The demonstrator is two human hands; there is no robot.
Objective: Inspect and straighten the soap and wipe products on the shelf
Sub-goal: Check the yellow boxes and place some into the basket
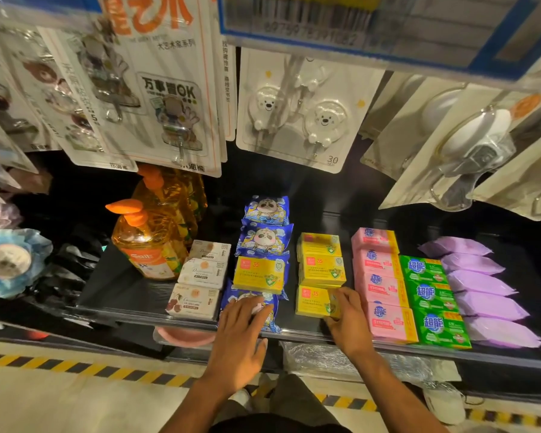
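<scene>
On the black shelf (132, 295) soap and wipe products stand in rows. My left hand (239, 335) lies flat, fingers straight, on the front blue panda wipe pack (270, 320). A yellow soap box (258, 276) sits on the blue packs behind it, with two more panda packs (264, 240) further back. My right hand (350, 318) grips the right end of the front yellow soap box (313, 303), fingers curled over its corner. Two more yellow boxes (322, 270) stand behind it. Pink soap bars (384, 296) and green soap bars (433, 296) line up to the right.
White soap boxes (200, 273) and orange pump bottles (150, 239) stand to the left, purple wipe packs (484, 289) at the far right. Carded hooks (300, 110) hang above the shelf. A hazard-striped floor edge (75, 367) runs below.
</scene>
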